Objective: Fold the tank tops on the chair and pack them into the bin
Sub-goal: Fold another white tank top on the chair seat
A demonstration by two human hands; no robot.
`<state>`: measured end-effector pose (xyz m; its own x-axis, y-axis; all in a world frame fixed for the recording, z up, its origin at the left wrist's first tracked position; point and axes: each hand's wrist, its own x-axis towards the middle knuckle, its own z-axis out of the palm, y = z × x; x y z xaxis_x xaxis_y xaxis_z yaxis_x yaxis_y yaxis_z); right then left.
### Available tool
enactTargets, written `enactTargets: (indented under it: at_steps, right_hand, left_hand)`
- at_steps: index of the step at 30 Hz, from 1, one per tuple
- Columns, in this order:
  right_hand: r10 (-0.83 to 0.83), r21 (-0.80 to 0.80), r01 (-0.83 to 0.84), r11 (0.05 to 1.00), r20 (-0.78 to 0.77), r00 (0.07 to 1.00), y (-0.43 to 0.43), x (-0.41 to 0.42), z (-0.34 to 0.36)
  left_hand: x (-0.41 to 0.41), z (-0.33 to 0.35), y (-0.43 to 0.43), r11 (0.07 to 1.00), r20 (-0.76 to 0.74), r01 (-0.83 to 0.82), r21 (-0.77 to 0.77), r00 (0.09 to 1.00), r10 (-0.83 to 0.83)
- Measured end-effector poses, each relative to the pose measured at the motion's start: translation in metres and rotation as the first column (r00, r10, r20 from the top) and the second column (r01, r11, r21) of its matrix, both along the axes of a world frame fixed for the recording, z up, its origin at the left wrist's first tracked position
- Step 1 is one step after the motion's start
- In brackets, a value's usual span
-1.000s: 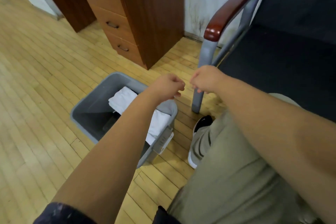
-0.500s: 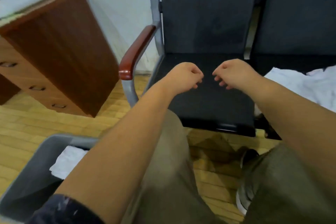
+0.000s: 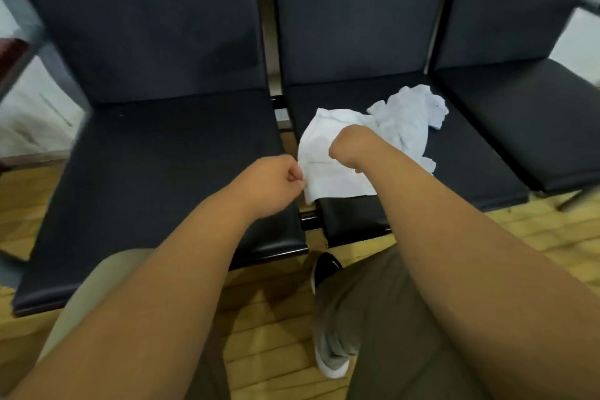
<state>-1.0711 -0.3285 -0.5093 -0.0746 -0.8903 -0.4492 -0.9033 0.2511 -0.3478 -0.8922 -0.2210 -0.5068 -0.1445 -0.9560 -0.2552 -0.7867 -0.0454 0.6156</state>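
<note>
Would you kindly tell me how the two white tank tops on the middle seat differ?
The nearer tank top lies spread fairly flat at the front left of the middle seat; the farther tank top is bunched and crumpled toward the back right. The right hand partly hides the nearer tank top, not the farther tank top. Both are white.

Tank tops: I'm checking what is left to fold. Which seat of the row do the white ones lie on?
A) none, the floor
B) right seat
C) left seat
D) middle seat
D: the white tank tops lie crumpled on the middle seat of the three.
</note>
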Motion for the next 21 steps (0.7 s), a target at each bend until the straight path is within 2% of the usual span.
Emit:
enactTargets:
  at_steps: [3,6,8,11,14,16,19,21]
  right_hand:
    - [-0.063,0.009,0.065,0.998,-0.165,0.984,-0.01,-0.031,-0.018]
    - [-0.181,-0.014,0.181,0.983,-0.188,0.965,-0.012,-0.066,-0.027]
    - [-0.222,-0.006,0.226,0.974,-0.197,0.955,-0.015,-0.088,-0.037]
    - [-0.18,0.03,0.19,0.981,-0.213,0.961,-0.015,-0.107,-0.05]
    - [-0.177,-0.025,0.175,0.984,-0.19,0.966,-0.012,-0.117,-0.056]
    - [-0.152,-0.064,0.143,0.988,-0.172,0.973,-0.011,-0.122,-0.055]
    - [-0.12,-0.108,0.102,0.989,-0.176,0.977,-0.012,-0.124,-0.05]
    - [-0.163,-0.166,0.137,0.977,-0.155,0.974,-0.012,-0.123,-0.043]
  left_hand:
    - [-0.02,-0.012,-0.023,0.997,-0.005,0.07,-0.023,0.998,-0.07]
    - [-0.034,-0.031,-0.044,0.991,0.03,0.13,0.021,0.991,-0.13]
    - [-0.042,-0.042,-0.054,0.989,-0.005,0.147,0.034,0.989,-0.147]
    - [-0.054,-0.061,-0.06,0.978,-0.04,0.204,0.033,0.978,-0.203]
    - [-0.067,-0.076,-0.058,0.945,0.202,0.324,0.041,0.924,-0.326]
    - [-0.074,-0.081,-0.059,0.956,0.265,0.293,0.014,0.921,-0.286]
    - [-0.078,-0.091,-0.063,0.983,0.174,0.178,-0.048,0.97,-0.167]
    - [-0.078,-0.094,-0.061,0.985,0.172,0.144,-0.094,0.977,-0.126]
